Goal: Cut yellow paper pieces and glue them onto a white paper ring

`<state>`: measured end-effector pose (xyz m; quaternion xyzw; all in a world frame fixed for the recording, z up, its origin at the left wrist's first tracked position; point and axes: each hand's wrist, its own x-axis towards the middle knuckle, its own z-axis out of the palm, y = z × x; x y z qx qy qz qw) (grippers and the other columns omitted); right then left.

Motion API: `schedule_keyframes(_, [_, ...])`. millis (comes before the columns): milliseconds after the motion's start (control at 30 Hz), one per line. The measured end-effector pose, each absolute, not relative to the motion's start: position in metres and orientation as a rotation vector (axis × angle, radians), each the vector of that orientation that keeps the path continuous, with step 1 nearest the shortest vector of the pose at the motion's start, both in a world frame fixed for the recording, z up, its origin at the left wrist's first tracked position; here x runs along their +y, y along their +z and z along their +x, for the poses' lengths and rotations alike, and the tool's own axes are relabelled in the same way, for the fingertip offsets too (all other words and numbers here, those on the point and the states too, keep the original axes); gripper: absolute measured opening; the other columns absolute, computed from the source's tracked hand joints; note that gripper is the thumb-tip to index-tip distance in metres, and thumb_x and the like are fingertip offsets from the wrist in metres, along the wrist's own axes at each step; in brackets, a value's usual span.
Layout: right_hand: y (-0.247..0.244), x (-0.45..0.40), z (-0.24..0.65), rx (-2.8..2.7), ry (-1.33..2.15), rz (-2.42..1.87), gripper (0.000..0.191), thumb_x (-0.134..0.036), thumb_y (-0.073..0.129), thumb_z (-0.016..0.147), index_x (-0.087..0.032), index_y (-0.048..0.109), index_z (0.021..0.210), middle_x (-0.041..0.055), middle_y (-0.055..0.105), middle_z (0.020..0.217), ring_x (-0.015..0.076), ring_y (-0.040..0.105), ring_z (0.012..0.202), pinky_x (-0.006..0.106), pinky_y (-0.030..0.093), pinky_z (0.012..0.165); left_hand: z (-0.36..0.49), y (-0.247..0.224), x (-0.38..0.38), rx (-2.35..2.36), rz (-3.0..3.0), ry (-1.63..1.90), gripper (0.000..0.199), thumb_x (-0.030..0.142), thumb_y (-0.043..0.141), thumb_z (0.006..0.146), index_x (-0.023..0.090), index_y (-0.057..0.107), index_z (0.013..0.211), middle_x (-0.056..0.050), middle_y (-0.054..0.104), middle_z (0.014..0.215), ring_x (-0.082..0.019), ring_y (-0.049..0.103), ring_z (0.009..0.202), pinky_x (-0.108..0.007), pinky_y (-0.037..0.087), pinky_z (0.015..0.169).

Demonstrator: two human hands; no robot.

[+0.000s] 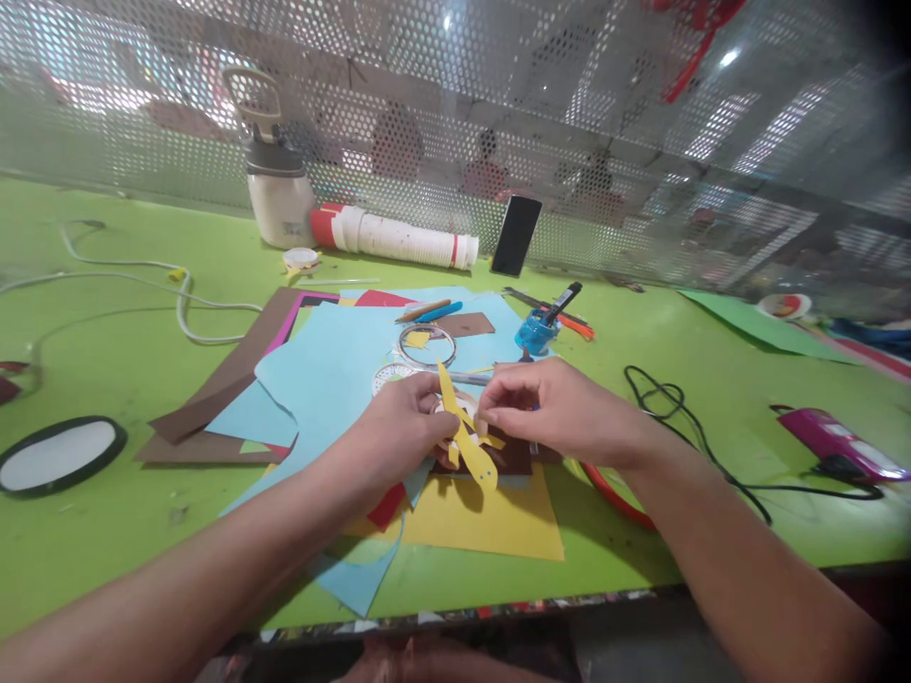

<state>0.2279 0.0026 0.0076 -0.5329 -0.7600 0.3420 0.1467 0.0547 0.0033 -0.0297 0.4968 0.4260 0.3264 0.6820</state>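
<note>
A yellow paper animal cutout (470, 446) with a long tail, small legs and dark eye dots is pinched in my left hand (409, 417), thumb on top. Close on its right, my right hand (537, 403) has its thumb and fingertips pressed together beside a pale ring-like piece; what they hold, if anything, is too small to make out. Under the hands lie brown, light blue (320, 351) and yellow paper (498, 522). A clear round ring (427, 344) and a white protractor-like disc (391, 378) rest just beyond the fingers.
Blue pot with a black marker (537, 332), pens (431, 311), phone (516, 235), stacked white cups (399, 237) and a bottle (280, 199) stand or lie beyond the papers. A power strip (832, 441) with black cable is right; an oval mirror-like object (61, 455) left. Perforated metal screen behind.
</note>
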Motion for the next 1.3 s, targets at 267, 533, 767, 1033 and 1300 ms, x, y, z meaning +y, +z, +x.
schedule_keyframes(267, [0.009, -0.015, 0.21, -2.616, 0.025, -1.536, 0.017, -0.019, 0.057, 0.083, -0.016, 0.065, 0.068, 0.0049, 0.06, 0.076, 0.0182, 0.052, 0.075, 0.031, 0.033, 0.062, 0.055, -0.033, 0.004, 1.036, 1.202, 0.743, 0.011, 0.005, 0.055, 0.073, 0.015, 0.057, 0.077, 0.006, 0.052, 0.052, -0.007, 0.048, 0.045, -0.017, 0.038, 0.045])
schedule_keyframes(533, [-0.008, -0.017, 0.206, -2.716, -0.256, -1.455, 0.017, -0.013, 0.053, 0.084, -0.017, 0.061, 0.069, 0.0062, 0.059, 0.075, 0.0216, 0.052, 0.079, 0.034, 0.03, 0.063, 0.056, -0.037, 0.004, 1.011, 1.181, 0.749, 0.016, 0.001, 0.051, 0.067, 0.017, 0.051, 0.068, 0.007, 0.048, 0.048, -0.008, 0.048, 0.042, -0.017, 0.037, 0.042])
schedule_keyframes(767, [0.009, -0.016, 0.211, -2.529, 0.161, -1.49, 0.015, -0.011, 0.053, 0.079, -0.017, 0.057, 0.066, 0.0017, 0.055, 0.07, 0.0151, 0.047, 0.068, 0.029, 0.034, 0.061, 0.055, -0.037, 0.005, 1.009, 1.208, 0.755, 0.015, 0.003, 0.051, 0.068, 0.016, 0.056, 0.075, 0.004, 0.054, 0.054, -0.009, 0.05, 0.045, -0.018, 0.04, 0.044])
schedule_keyframes(1033, [0.012, 0.003, 0.232, -2.164, 1.172, -1.568, 0.008, -0.016, 0.052, 0.073, -0.019, 0.052, 0.066, -0.0038, 0.056, 0.06, 0.0107, 0.052, 0.055, 0.022, 0.037, 0.05, 0.055, -0.032, 0.004, 1.017, 1.249, 0.679, 0.017, 0.005, 0.051, 0.067, 0.014, 0.061, 0.077, -0.001, 0.061, 0.064, -0.01, 0.053, 0.05, -0.019, 0.043, 0.047])
schedule_keyframes(1300, [0.01, 0.005, 0.23, -2.29, 1.291, -1.52, 0.009, -0.014, 0.05, 0.071, -0.019, 0.051, 0.063, -0.0046, 0.053, 0.059, 0.0083, 0.047, 0.053, 0.021, 0.035, 0.049, 0.055, -0.031, 0.002, 1.004, 1.187, 0.63, 0.034, 0.008, 0.053, 0.068, 0.013, 0.061, 0.1, 0.0, 0.06, 0.06, -0.01, 0.048, 0.048, -0.02, 0.038, 0.045])
